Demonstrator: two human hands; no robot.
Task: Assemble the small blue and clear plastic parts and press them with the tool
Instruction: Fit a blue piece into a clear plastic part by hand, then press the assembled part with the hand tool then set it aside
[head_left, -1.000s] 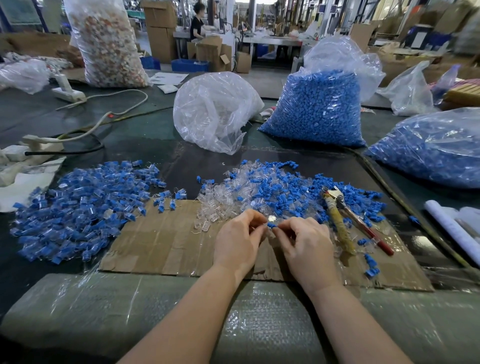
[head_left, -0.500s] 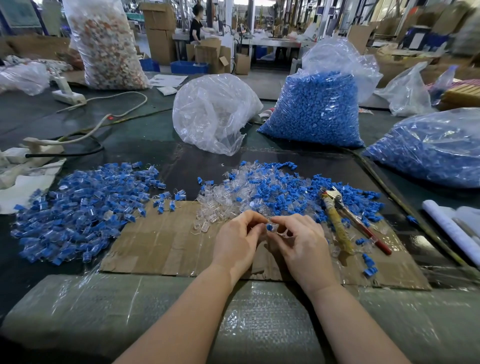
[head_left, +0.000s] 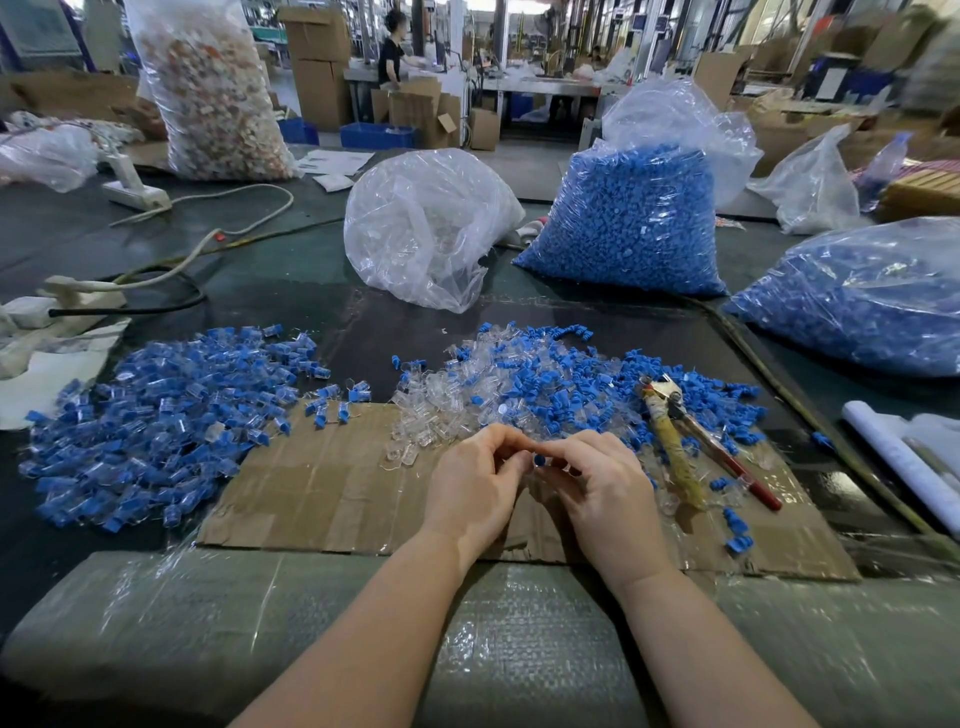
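Head view | left hand (head_left: 475, 483) and right hand (head_left: 597, 480) pinch one blue part (head_left: 538, 459) together over cardboard (head_left: 322, 488), fingertips opposed to seat it | tool (head_left: 675, 447) idle right of hands, within reach for pressing

Between your fingertips sits a small blue part (head_left: 538, 459). The cardboard sheet (head_left: 332, 488) under your hands is plain brown. Toward the table's left edge lies a blue and clear heap (head_left: 171, 415); ahead of you, a mixed pile (head_left: 519, 384) of clear and blue pieces. The tool (head_left: 685, 447) has one yellowish handle and one red. The far bag (head_left: 631, 218) is full of blue.
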